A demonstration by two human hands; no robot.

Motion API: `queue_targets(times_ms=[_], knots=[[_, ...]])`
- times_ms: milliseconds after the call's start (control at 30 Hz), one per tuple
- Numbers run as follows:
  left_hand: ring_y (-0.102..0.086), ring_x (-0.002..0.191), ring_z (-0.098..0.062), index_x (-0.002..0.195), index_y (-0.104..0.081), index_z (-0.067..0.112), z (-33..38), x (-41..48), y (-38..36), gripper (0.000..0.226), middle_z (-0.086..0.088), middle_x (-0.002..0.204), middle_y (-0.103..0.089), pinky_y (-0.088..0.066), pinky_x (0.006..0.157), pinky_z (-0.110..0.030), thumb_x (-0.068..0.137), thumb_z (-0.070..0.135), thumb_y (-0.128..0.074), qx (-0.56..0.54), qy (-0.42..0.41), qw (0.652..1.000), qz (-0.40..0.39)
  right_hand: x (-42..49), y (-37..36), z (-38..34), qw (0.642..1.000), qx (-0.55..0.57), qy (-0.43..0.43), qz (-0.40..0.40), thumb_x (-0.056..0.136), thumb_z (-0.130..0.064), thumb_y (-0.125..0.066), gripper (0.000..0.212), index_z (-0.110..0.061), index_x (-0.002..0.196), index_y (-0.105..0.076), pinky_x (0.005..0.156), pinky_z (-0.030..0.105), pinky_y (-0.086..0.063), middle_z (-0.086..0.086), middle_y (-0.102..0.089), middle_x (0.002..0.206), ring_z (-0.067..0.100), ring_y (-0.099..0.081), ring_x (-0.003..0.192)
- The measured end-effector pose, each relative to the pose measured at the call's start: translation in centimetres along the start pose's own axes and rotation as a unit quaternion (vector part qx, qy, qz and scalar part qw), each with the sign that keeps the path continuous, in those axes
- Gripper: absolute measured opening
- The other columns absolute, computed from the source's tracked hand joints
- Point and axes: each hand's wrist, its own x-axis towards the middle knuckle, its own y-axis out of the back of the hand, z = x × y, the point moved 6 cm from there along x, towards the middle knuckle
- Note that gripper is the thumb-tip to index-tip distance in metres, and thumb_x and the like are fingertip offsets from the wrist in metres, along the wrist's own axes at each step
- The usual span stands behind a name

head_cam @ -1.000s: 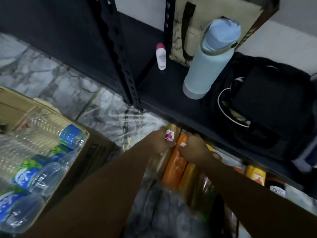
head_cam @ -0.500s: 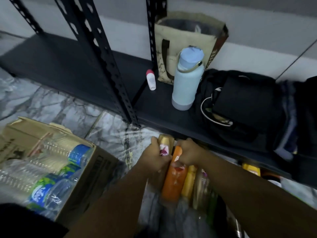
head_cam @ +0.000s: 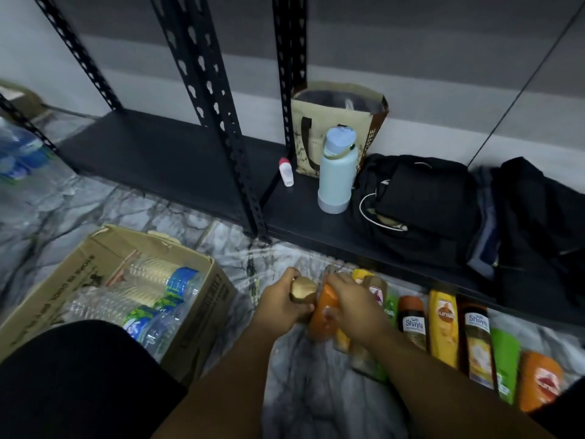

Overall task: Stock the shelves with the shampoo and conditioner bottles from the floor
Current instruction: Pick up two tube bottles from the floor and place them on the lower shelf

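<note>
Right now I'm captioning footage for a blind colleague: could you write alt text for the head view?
A person's left hand grips a gold-capped bottle and the right hand an orange bottle, at the end of a row of shampoo bottles on the marble floor, in front of a black shelf.

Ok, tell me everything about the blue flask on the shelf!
The flask is pale blue and smooth, like painted metal or plastic, with a rounded lid, a loop handle at the neck and a paler band round the base. It stands upright and closed on the black shelf, in front of the tan bag and close beside the black bag.
</note>
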Motion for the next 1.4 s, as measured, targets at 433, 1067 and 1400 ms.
queue_targets(times_ms=[433,1067,1400], knots=[[-0.061,0.098,-0.029,0.123,-0.048,0.015,0.4,-1.0,-0.1,0.048,-0.01,0.108,-0.064,-0.041,0.074,-0.032,0.085,0.016,-0.078,0.102,0.028,0.994,-0.009,-0.8,-1.6,0.6,0.995,0.064,-0.074,-0.025,0.077,-0.028,-0.078,0.064,-0.027,0.132,-0.044,0.081,0.037,-0.052,0.008,-0.066,0.116,0.031,-0.063,0.103],[-0.069,0.075,-0.017,0.121,-0.041,0.033,18.2,-5.7,10.2,0.048,0.003,0.093,-0.07,-0.06,0.072,-0.041,0.092,0.017,-0.075,-0.136,-0.107,0.978,0.118,-6.1,15.7,-5.7,0.856,0.407,-0.104,0.303,0.074,-0.032,-0.088,0.049,-0.035,0.113,-0.059,0.082,0.03,-0.053,-0.014,-0.068,0.103,0.005,-0.066,0.094],[-0.068,0.105,-0.001,0.137,-0.047,0.046,41.2,-10.1,25.1,0.049,0.02,0.122,-0.068,-0.061,0.084,-0.036,0.098,0.025,-0.068,-0.204,-0.352,0.897,0.176,-10.9,42.8,-18.1,0.833,0.372,0.125,0.391,0.08,-0.043,-0.082,0.043,-0.044,0.116,-0.06,0.075,0.017,-0.053,-0.028,-0.07,0.1,-0.008,-0.066,0.091]])
